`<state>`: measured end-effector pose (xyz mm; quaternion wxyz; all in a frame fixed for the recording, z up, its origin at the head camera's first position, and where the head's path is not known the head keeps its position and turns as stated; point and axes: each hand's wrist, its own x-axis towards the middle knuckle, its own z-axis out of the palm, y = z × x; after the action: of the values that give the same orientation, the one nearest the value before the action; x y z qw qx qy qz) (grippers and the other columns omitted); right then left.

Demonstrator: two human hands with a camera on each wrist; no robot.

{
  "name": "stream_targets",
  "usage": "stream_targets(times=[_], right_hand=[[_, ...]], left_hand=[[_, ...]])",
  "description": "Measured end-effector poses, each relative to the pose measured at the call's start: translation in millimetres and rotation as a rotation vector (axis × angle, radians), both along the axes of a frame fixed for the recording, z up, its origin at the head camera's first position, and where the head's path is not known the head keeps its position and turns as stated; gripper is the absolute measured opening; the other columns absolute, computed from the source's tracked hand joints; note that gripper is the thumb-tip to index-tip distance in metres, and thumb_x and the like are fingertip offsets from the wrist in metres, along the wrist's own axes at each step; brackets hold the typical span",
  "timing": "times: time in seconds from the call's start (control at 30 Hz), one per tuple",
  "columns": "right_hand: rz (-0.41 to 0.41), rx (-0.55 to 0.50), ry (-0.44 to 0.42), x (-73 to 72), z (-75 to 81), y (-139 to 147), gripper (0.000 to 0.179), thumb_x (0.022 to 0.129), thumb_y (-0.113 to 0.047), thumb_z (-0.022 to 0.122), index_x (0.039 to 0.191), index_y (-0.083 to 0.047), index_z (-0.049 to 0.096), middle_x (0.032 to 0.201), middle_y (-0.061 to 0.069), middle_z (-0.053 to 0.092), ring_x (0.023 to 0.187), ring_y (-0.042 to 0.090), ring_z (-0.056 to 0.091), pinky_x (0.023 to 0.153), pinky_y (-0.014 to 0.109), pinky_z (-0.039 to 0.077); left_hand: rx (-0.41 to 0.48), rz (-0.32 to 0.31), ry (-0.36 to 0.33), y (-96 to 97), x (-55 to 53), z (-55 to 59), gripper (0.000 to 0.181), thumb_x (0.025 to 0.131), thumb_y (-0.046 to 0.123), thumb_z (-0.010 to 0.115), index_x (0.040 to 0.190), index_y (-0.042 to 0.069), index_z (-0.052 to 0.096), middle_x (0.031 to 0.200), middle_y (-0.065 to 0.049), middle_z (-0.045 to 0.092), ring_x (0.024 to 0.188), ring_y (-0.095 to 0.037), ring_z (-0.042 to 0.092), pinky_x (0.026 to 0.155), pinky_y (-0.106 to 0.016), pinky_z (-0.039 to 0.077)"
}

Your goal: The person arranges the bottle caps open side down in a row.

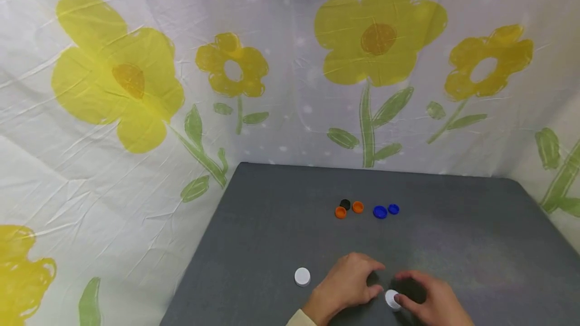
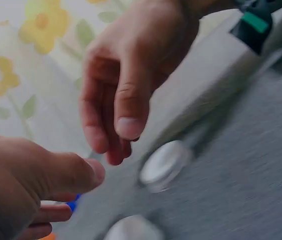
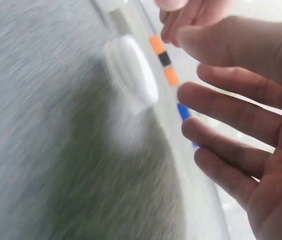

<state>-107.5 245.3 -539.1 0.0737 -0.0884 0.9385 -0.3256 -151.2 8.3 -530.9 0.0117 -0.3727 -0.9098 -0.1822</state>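
Two white round caps lie on the dark grey table. One white cap [image 1: 392, 300] is between my hands in the head view, overlapped there by my right thumb. My right hand [image 1: 434, 298] is over the table with fingers spread; the right wrist view shows its fingers apart from the nearby cap [image 3: 133, 75]. Left of it, my left hand [image 1: 348, 281] faces it with thumb and fingers parted, holding nothing. The other white cap [image 1: 302, 276] sits to the left of my left hand. Both caps look blurred in the left wrist view, below the right hand [image 2: 136, 75].
Farther back on the table [image 1: 281, 215] are two orange caps [image 1: 358, 207] beside a black cap [image 1: 345, 204], and two blue caps [image 1: 380, 212] to their right. A white sheet printed with yellow flowers [image 1: 290, 130] hangs behind the table and along its left side.
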Motion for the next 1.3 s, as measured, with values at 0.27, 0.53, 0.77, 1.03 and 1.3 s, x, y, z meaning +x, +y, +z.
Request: stream_targets(times=[0.27,0.53,0.77,1.03,1.3], right_hand=[[-0.035,-0.027,0.209,-23.1,17.9,-24.8,0.034,0.090,-0.023,0.092,0.121,-0.018,0.081,0.116,-0.004,0.082,0.109,0.028,0.078,0.090,0.053,0.063],[-0.039,-0.091,0.297,-60.1,36.1,-47.8,0.034,0.092,-0.018,0.090,0.125,-0.012,0.080,0.118,0.003,0.083,0.113,0.032,0.078,0.096,0.060,0.061],[-0.001,-0.181,0.302,-93.0,46.7,-63.2,0.035,0.095,-0.022,0.088,0.127,-0.012,0.079,0.123,0.008,0.082,0.116,0.036,0.077,0.099,0.062,0.060],[0.015,-0.213,0.290,-116.7,47.8,-79.0,0.034,0.096,-0.020,0.087,0.127,-0.008,0.079,0.122,0.014,0.081,0.115,0.038,0.077,0.102,0.063,0.059],[0.010,-0.234,0.233,-133.5,37.9,-86.4,0.033,0.097,-0.016,0.085,0.127,-0.003,0.078,0.123,0.018,0.080,0.117,0.043,0.076,0.101,0.063,0.059]], left_hand=[[0.148,0.105,-0.005,-30.2,-24.5,20.8,0.040,0.094,0.028,0.088,0.132,0.016,0.080,0.128,0.005,0.081,0.117,-0.006,0.075,0.098,-0.022,0.060],[0.221,0.253,0.014,-61.8,-49.0,35.0,0.042,0.093,0.028,0.090,0.133,0.016,0.080,0.129,0.000,0.081,0.118,-0.017,0.077,0.101,-0.032,0.062],[0.297,0.317,-0.058,-77.1,-71.1,40.9,0.043,0.095,0.022,0.089,0.135,0.013,0.078,0.131,-0.004,0.080,0.122,-0.023,0.076,0.105,-0.041,0.062],[0.297,0.319,-0.066,-80.0,-87.3,41.0,0.042,0.095,0.022,0.089,0.135,0.013,0.079,0.133,-0.004,0.080,0.125,-0.023,0.075,0.108,-0.041,0.060],[0.277,0.341,-0.084,-80.2,-102.7,40.1,0.042,0.096,0.022,0.087,0.137,0.015,0.078,0.135,-0.004,0.079,0.129,-0.024,0.073,0.111,-0.042,0.058]])
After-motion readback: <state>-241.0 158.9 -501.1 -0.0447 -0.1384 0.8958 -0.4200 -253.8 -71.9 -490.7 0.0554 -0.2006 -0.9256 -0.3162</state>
